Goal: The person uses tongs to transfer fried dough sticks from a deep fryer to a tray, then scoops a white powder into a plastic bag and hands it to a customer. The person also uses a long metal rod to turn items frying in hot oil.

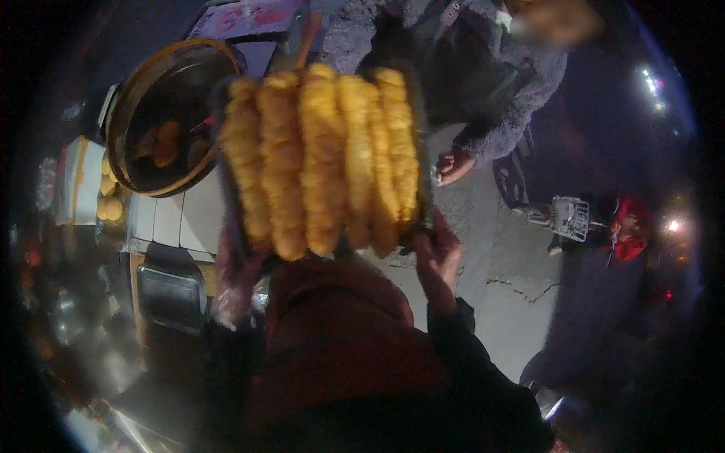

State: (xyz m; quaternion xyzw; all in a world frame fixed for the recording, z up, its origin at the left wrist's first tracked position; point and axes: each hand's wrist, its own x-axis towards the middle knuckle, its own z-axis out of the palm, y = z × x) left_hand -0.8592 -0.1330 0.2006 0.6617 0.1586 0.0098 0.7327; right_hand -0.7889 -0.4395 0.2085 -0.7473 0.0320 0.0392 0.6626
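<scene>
Several long golden twists of fried dough [323,164] lie side by side in a dark tray [423,164] held up in front of my chest. My right hand [439,260] grips the tray's near right corner, thumb towards the top. At the near left, my left hand [238,277], in what looks like a clear plastic glove, holds the other side; its fingers are blurred and partly hidden. The dough twists cover most of the tray's floor.
Left of the tray stands a large round pan [164,192] with brown pieces inside. Round yellow buns [109,208] lie beside a white box [82,181]. Below is a dark rectangular tray [171,297]. A person in a grey fuzzy coat [510,119] stands opposite; a bicycle basket [571,218] is farther right.
</scene>
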